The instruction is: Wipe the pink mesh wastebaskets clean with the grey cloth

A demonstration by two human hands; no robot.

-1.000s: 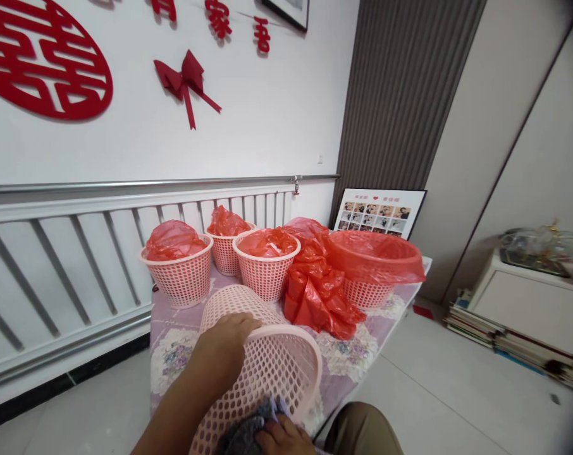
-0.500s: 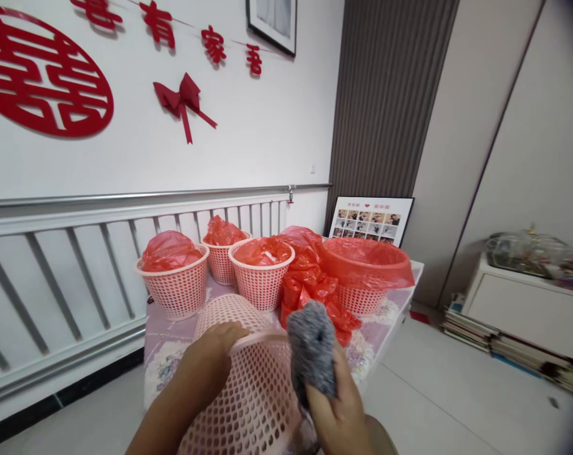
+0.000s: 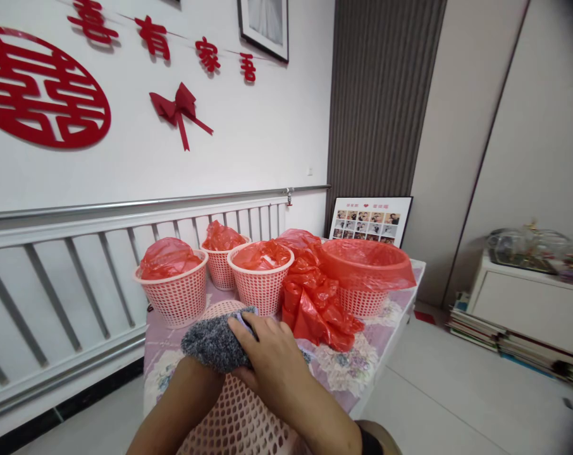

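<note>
A pink mesh basket (image 3: 239,417) lies tipped toward me at the table's near edge. My right hand (image 3: 267,354) presses a grey fuzzy cloth (image 3: 213,341) onto the basket's upper side, fingers closed over the cloth. My left hand is hidden under the cloth; only its forearm (image 3: 172,411) shows, reaching up along the basket's left side. What the left hand grips cannot be seen.
Three pink baskets lined with red bags (image 3: 172,284) stand at the back of the flowered table (image 3: 348,373). A larger red-lined basket (image 3: 365,268) and loose red bags (image 3: 315,303) sit to the right. A white railing (image 3: 78,278) runs left; a photo frame (image 3: 369,218) leans behind.
My right hand lifted the grey cloth from inside the basket's mouth, raised it, then brought it down left onto the basket's top, covering my left hand.
</note>
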